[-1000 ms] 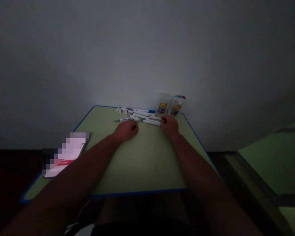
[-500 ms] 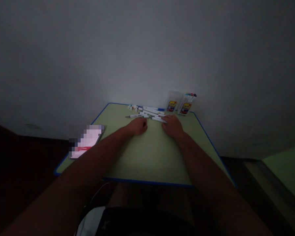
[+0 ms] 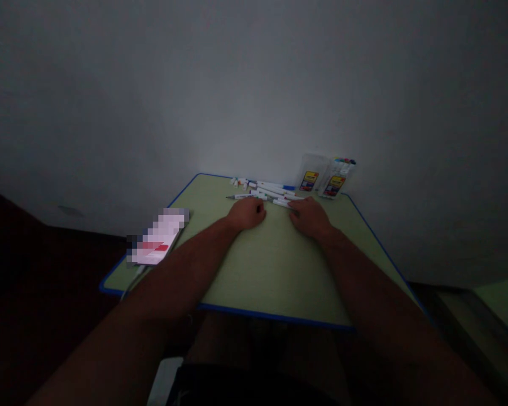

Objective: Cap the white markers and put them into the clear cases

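Several white marker pens [image 3: 266, 192] lie scattered at the far side of a green table with a blue rim [image 3: 254, 313]. My left hand [image 3: 247, 213] rests on the table just below them, its fingers curled into a loose fist. My right hand [image 3: 310, 215] lies beside it with its fingers over the near end of a white marker [image 3: 284, 203]; whether it grips that marker is hard to see. Loose caps [image 3: 239, 181] lie at the far left of the pens.
Two clear marker cases [image 3: 327, 180] with yellow labels stand against the wall at the table's far right corner; one holds markers. A blurred flat object [image 3: 157, 238] with a cable lies at the table's left edge. Another green surface [image 3: 502, 296] shows at the right.
The view has swung left, so the table and both hands sit further right in the picture. The hands stay close together below the markers, the right one now drawn in from the marker's end.
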`<state>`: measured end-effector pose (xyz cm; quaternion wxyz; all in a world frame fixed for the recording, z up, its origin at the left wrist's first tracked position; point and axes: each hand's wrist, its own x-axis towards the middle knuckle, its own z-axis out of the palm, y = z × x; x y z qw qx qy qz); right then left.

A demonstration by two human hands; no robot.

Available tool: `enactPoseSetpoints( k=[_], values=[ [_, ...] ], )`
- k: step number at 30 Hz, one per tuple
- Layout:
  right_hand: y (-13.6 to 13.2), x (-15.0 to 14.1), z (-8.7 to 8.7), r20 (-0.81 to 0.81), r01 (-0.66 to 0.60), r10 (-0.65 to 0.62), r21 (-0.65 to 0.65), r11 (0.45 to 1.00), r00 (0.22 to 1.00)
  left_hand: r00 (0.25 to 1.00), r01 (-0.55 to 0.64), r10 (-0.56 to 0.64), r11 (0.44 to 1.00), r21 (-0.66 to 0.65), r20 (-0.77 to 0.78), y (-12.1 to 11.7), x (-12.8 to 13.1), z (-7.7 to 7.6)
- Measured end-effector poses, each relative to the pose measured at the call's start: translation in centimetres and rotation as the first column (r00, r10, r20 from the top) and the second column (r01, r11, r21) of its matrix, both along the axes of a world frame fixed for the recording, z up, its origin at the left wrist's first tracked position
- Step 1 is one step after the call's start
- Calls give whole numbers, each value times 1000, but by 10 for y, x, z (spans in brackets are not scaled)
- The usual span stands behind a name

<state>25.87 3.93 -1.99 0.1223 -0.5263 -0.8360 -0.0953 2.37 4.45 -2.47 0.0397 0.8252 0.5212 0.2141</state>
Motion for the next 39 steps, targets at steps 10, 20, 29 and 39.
enactPoseSetpoints(
  k=[10, 20, 29, 39],
  values=[
    [-5, -2, 3, 34, 20, -20, 4, 1000, 999, 999, -31, 30, 999, 32, 31, -1, 2, 2],
    [-9, -1, 7, -5, 70, -70, 18, 997, 998, 998, -36, 33, 998, 48, 57, 1, 1, -1],
    [-15, -4, 12, -49, 112, -113, -7, 994, 992, 996, -67, 64, 997, 37, 56, 0, 1, 3],
    [-17, -3, 12, -95, 123, -135, -124, 985, 986, 994, -82, 75, 993, 80, 85, 0, 0, 3]
  ],
)
